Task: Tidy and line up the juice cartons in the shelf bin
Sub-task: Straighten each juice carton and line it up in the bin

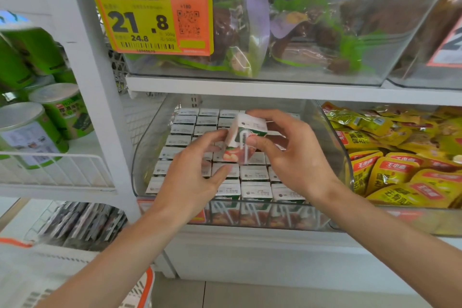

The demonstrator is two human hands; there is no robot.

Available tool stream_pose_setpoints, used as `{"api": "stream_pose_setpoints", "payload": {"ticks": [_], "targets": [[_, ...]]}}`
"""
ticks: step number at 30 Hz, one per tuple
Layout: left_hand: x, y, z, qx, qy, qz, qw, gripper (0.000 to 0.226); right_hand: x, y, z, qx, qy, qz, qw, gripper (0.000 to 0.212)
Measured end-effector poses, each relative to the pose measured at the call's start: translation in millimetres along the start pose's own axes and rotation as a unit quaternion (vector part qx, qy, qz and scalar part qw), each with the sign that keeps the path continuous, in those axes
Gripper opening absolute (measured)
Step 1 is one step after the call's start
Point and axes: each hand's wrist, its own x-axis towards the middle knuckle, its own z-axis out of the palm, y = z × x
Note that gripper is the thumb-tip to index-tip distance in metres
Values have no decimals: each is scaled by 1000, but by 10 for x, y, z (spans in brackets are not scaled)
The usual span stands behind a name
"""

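A clear plastic shelf bin (335, 157) holds several rows of small white-topped juice cartons (255, 173) standing upright. One carton (246, 132), tilted with its straw side toward me, is lifted above the rows. My right hand (290, 152) grips it, fingers over its top and thumb on its front. My left hand (197, 170) touches the carton's lower left side with its fingertips, fingers loosely bent. The hands hide the middle rows of cartons.
A clear bin of bagged food (287, 32) sits on the shelf above, with a yellow-orange price tag (150, 12) hanging at its left. Yellow snack packets (400, 157) fill the bin on the right. Green cans (37, 120) stand on the left shelf.
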Motion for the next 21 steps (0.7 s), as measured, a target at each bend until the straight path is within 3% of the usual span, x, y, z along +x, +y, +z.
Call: {"api": "stream_pose_setpoints", "payload": {"ticks": [4,11,21], "targets": [[-6,-65,6,40,7,-14,999,59,129,105,-15,-63,33,-9,997,36],[-43,-118,-26,77,-38,-10,996,37,321,303,-176,-142,12,1,990,37],[-21,-143,-12,77,-37,-11,996,36,386,443,-113,-230,-133,6,964,34]]}}
